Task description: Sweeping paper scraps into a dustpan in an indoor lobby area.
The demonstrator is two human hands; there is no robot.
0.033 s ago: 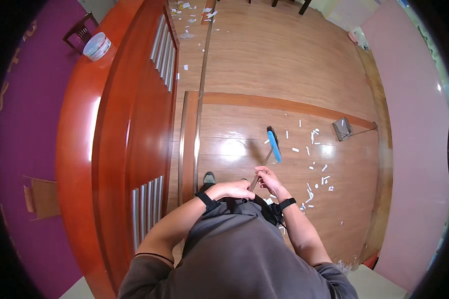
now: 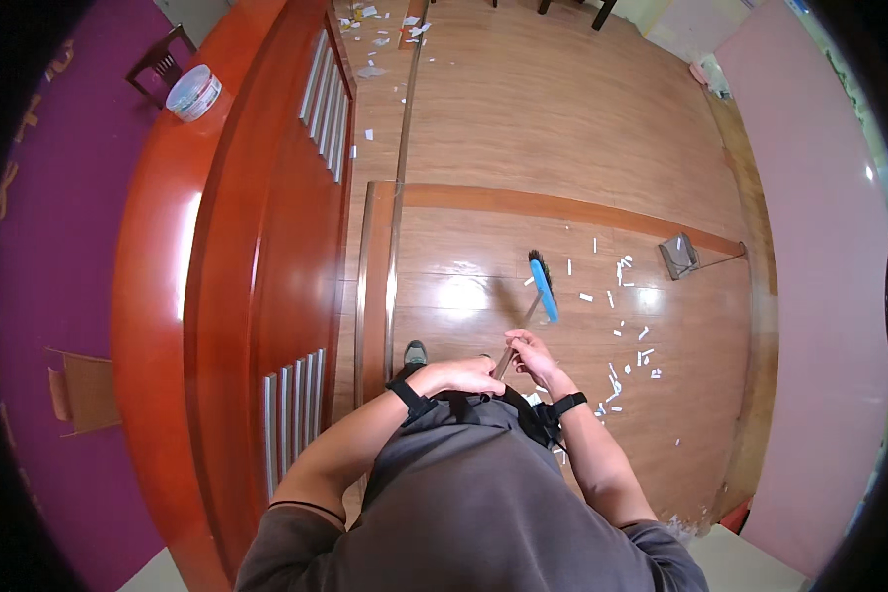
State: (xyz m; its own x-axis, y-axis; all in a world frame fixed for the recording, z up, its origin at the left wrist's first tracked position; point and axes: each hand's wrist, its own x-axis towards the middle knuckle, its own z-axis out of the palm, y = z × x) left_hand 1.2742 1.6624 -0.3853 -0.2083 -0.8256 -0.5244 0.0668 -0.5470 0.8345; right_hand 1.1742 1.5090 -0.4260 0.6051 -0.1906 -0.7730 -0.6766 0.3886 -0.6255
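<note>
A broom with a blue head (image 2: 543, 292) and dark bristles rests on the wood floor in front of me. Its thin brownish handle (image 2: 532, 313) slants back toward my waist. My right hand (image 2: 531, 357) is closed around the handle's middle part, with the fingertips showing. Closer to my body, my left hand (image 2: 471, 376) is closed at the upper end of the same handle; its fingers are partly hidden. White paper scraps (image 2: 612, 380) lie scattered to the right of the broom, and one small scrap touches or lies just beside its head.
A grey long-handled dustpan (image 2: 679, 257) stands at the right, near the pink wall (image 2: 819, 247). Along my left runs a red wooden counter (image 2: 222, 296) with a tub (image 2: 194, 94) on top. A raised strip (image 2: 562, 206) crosses the floor ahead. More scraps (image 2: 369, 71) lie far left.
</note>
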